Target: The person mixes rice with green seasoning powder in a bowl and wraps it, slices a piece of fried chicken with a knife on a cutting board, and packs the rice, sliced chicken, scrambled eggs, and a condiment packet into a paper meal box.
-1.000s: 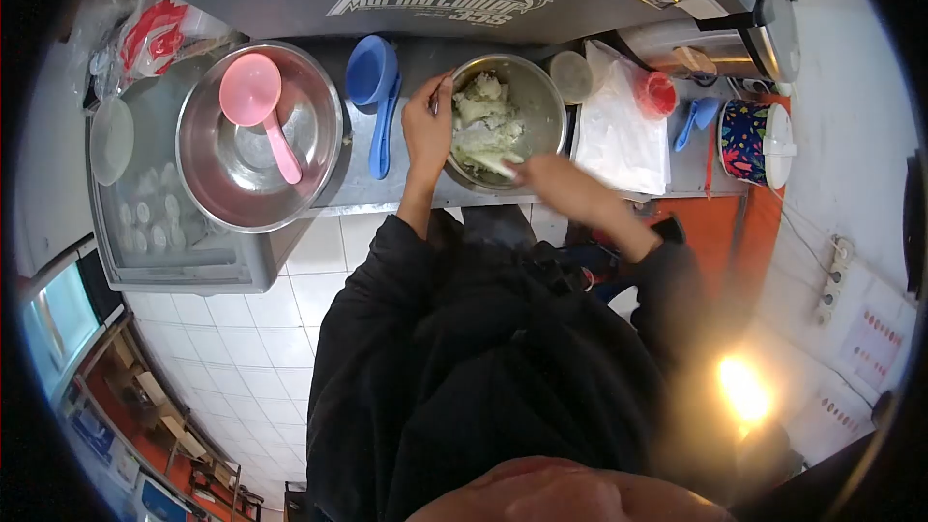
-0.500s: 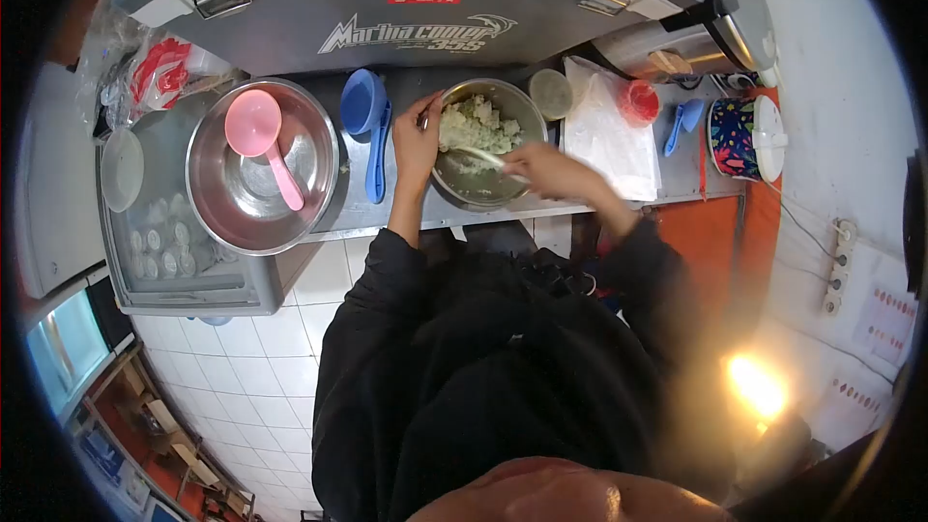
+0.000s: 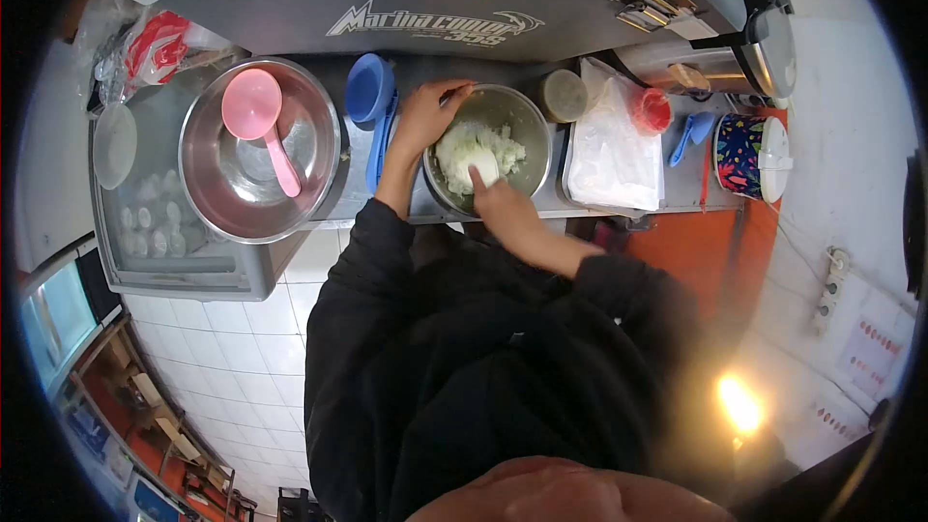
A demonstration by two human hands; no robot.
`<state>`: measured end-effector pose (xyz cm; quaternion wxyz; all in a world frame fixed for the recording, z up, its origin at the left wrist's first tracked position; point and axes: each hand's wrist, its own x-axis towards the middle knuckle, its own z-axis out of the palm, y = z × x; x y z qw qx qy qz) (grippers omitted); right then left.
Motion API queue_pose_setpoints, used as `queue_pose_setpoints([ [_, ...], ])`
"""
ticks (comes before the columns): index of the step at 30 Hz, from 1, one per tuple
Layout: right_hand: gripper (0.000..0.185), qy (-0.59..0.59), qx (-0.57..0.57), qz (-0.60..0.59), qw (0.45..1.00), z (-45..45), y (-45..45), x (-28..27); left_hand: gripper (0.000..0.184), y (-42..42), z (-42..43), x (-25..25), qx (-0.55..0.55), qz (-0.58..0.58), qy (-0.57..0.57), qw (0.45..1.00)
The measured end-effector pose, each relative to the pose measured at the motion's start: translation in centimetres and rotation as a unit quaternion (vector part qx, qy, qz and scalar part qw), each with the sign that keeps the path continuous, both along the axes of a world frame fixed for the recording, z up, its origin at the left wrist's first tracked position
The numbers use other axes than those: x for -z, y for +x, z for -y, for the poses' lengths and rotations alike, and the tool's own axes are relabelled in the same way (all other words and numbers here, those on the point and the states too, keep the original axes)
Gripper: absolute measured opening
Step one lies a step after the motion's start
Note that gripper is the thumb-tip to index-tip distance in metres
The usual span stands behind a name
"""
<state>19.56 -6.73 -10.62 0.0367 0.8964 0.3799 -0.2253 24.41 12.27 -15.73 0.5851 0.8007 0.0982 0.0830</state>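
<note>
A steel mixing bowl (image 3: 538, 140) holds a heap of white, slightly greenish rice-like food (image 3: 464, 157). My left hand (image 3: 429, 118) grips the bowl at its upper left rim, fingers along the edge. In my right hand (image 3: 507, 217), over the near side of the bowl, is a white rice paddle (image 3: 486, 166); its blade rests in the food and the fingers wrap round its handle. To the left of the bowl lie a blue ladle (image 3: 369, 89) and a large steel basin (image 3: 322, 188) with a pink ladle (image 3: 253, 104) inside.
A grey cooler box (image 3: 290, 14) runs along the back. Right of the bowl are a lidded round container (image 3: 564, 96), a stack of white sheets (image 3: 611, 155), a red-topped tub (image 3: 651, 111), a small blue scoop (image 3: 688, 135) and a flowered container (image 3: 739, 155).
My right hand has moved left and nearer with the paddle, whose blade now faces up in the food. My left hand has shifted up along the rim. The whole view has moved slightly.
</note>
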Motion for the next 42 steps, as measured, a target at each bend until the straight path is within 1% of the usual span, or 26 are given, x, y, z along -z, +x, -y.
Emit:
queue_pose_setpoints([
  [1,0.050,0.003,0.001,0.000,1.000,-0.4,2.7,-0.4,0.029,-0.1,0.0,-0.2,0.001,0.000,0.003,1.000],
  [3,0.039,0.088,-0.077,-0.174,0.978,-1.1,8.4,-3.0,0.029,0.2,-0.3,-0.8,0.012,-0.020,-0.022,0.999],
  [4,0.039,0.090,-0.078,-0.172,0.978,-1.2,7.7,-4.2,0.029,0.3,-0.4,-1.0,0.011,-0.018,-0.020,1.000],
  [6,0.034,-0.052,-0.095,-0.192,0.975,-0.7,4.4,-6.2,0.029,0.2,-0.3,-1.1,0.011,-0.038,0.009,0.999],
  [8,0.031,-0.015,-0.076,-0.113,0.991,0.1,3.8,-3.0,0.030,0.2,-0.2,-1.2,0.018,-0.032,-0.005,0.999],
  [10,0.031,0.038,-0.108,-0.197,0.974,-0.9,8.5,-2.1,0.031,0.4,-0.1,-1.0,0.026,-0.025,-0.016,0.999],
  [12,0.025,-0.108,-0.063,-0.368,0.921,-4.2,13.7,-9.5,0.033,0.2,-0.5,-0.1,0.032,-0.026,-0.048,0.998],
  [15,0.023,-0.059,-0.105,-0.261,0.958,-4.2,17.5,-6.1,0.029,0.3,0.1,-0.8,0.042,-0.057,-0.064,0.995],
  [17,0.026,-0.221,0.015,-0.335,0.916,-3.2,19.6,-1.9,0.029,0.4,0.5,-0.4,0.035,-0.030,-0.049,0.998],
  [18,0.026,-0.220,0.015,-0.333,0.917,-2.3,20.0,-2.0,0.029,0.3,0.4,-0.1,0.023,-0.005,-0.039,0.999],
  [20,0.027,-0.162,0.207,-0.549,0.794,1.1,19.1,-2.3,0.028,-1.0,0.4,-0.2,0.019,-0.024,-0.096,0.995],
  [22,0.025,-0.090,0.368,-0.625,0.683,4.4,16.6,-1.8,0.026,-1.7,0.4,0.2,-0.061,-0.005,-0.091,0.994],
  [24,0.025,-0.022,0.393,-0.554,0.733,3.3,11.7,-4.7,0.026,-2.1,0.7,0.2,-0.093,-0.006,-0.091,0.991],
  [25,0.027,0.110,0.172,-0.335,0.920,5.6,8.6,-0.2,0.026,-2.4,0.9,0.2,-0.118,-0.010,-0.087,0.989],
  [26,0.030,0.231,-0.075,-0.071,0.967,7.5,5.3,4.3,0.026,-2.5,1.2,-0.1,-0.121,-0.014,-0.088,0.989],
  [27,0.032,0.100,-0.043,-0.043,0.993,4.5,1.7,2.3,0.027,-2.6,1.4,-0.6,-0.142,-0.012,-0.107,0.984],
  [28,0.035,-0.030,-0.011,-0.011,0.999,1.1,-0.3,-0.5,0.029,-2.4,1.4,-1.0,-0.163,-0.005,-0.122,0.979],
  [30,0.037,-0.032,-0.024,-0.027,0.999,-0.2,1.2,-2.3,0.030,-2.7,1.4,-1.1,-0.162,0.011,-0.136,0.977],
  [32,0.043,-0.023,-0.107,-0.077,0.991,0.4,5.5,-1.1,0.031,-3.9,1.3,-2.3,-0.192,-0.045,-0.003,0.980],
  [33,0.042,-0.002,-0.092,-0.064,0.994,0.6,6.5,-3.4,0.025,-4.8,1.3,-2.0,-0.217,-0.024,0.122,0.968],
  [34,0.041,0.017,-0.077,-0.050,0.996,0.3,7.2,-5.7,0.025,-5.8,1.2,-2.8,-0.221,-0.020,0.127,0.967],
  [36,0.040,0.010,-0.112,-0.084,0.990,0.7,5.7,-6.3,0.028,-8.5,1.5,-4.3,-0.297,-0.112,0.288,0.904],
  [37,0.040,0.003,-0.140,-0.114,0.984,0.7,5.2,-6.4,0.028,-9.1,1.6,-3.3,-0.295,-0.110,0.290,0.904],
  [39,0.037,0.002,-0.104,-0.084,0.991,-0.1,3.4,-3.7,0.031,-10.8,2.1,0.1,-0.297,-0.182,0.408,0.844],
  [40,0.035,-0.002,-0.081,-0.045,0.996,-0.7,3.7,-2.6,0.031,-10.5,1.5,0.3,-0.299,-0.176,0.411,0.843],
  [42,0.027,0.000,-0.044,-0.118,0.992,-1.1,6.3,-5.0,0.033,-10.3,0.7,0.8,-0.240,-0.182,0.379,0.875],
])
